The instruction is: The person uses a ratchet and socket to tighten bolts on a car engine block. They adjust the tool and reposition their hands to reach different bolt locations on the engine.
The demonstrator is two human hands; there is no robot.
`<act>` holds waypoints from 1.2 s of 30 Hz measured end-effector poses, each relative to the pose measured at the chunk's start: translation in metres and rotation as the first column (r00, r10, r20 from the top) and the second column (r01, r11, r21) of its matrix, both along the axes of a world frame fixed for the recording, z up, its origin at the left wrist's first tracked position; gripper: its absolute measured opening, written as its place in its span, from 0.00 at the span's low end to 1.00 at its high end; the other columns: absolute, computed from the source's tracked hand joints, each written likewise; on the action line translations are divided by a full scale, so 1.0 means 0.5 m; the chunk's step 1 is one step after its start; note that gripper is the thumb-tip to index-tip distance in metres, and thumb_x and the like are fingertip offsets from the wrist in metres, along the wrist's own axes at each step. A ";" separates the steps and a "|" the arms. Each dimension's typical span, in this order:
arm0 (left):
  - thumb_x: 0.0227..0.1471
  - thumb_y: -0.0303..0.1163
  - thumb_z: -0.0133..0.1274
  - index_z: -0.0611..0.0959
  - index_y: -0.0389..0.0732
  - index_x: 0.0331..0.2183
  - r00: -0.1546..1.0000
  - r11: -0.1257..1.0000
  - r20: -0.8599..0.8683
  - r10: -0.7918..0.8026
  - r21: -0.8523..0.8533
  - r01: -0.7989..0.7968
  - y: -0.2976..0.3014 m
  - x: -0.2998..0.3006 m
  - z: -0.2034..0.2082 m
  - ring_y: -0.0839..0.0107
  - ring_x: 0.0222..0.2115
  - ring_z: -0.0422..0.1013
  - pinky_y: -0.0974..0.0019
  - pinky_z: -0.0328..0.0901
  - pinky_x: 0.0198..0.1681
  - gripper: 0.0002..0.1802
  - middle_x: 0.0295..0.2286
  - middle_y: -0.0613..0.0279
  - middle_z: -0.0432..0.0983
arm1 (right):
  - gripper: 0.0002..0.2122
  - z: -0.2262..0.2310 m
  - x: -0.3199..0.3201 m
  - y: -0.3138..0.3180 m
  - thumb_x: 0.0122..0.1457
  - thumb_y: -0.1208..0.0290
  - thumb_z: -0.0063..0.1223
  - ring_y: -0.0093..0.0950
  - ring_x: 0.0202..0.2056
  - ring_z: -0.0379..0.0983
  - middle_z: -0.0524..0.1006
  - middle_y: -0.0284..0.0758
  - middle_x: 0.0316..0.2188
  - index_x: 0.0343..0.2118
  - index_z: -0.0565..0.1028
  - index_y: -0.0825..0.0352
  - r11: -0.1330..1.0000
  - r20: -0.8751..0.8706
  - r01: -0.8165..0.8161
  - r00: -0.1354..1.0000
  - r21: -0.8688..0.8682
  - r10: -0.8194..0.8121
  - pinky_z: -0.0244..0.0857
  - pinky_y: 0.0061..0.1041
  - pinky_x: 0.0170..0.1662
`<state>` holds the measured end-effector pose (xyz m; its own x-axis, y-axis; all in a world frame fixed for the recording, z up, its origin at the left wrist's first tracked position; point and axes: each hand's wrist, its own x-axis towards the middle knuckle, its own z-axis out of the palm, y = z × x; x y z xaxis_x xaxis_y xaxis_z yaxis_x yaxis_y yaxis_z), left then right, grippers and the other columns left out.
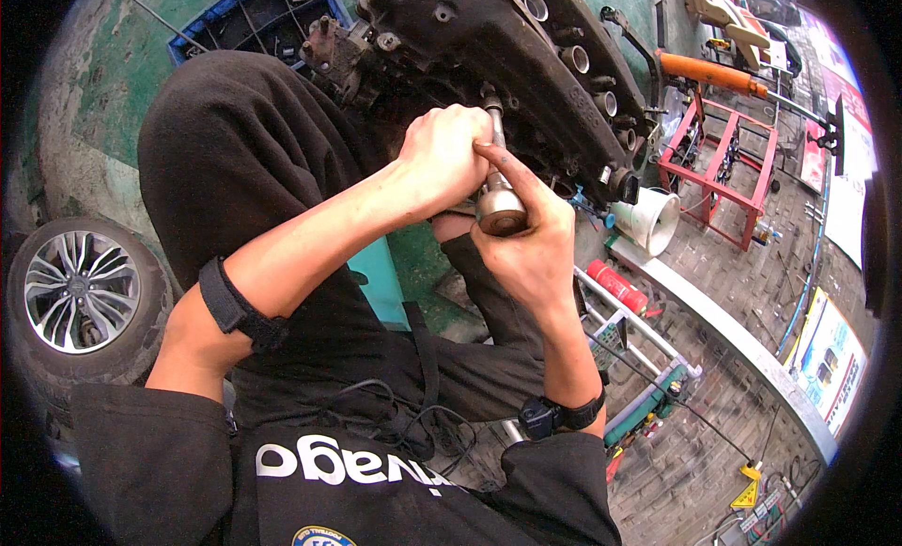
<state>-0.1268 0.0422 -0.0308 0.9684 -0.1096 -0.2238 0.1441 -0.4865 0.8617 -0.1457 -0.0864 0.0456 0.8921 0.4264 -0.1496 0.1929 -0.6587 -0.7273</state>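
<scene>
left hand grip: wrapped on silver ratchet-type tool | right hand grip: cupped round its near end, 1 finger along shaft | tool: far end at dark engine | blue crate beyond left, white bucket right

Black short-sleeved shirt, white lettering across front, round blue-and-yellow badge near it. Plain dark trousers. Black arm straps, the right bearing a small dark module.
</scene>
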 end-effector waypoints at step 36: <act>0.35 0.34 0.58 0.83 0.35 0.20 0.993 0.996 -0.101 -0.055 0.061 0.061 0.002 0.003 -0.008 0.48 0.27 0.75 0.54 0.70 0.33 0.10 0.22 0.42 0.76 | 0.15 0.026 0.026 0.007 0.41 0.77 0.60 0.44 0.21 0.73 0.72 0.43 0.20 0.33 0.67 0.68 0.962 0.297 0.028 0.953 -0.272 0.056 0.67 0.37 0.25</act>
<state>-0.1252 0.0433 -0.0349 0.9335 -0.1475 -0.3267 0.1970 -0.5502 0.8114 -0.1325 -0.0828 0.0586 0.9074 0.4201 0.0120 0.3841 -0.8174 -0.4293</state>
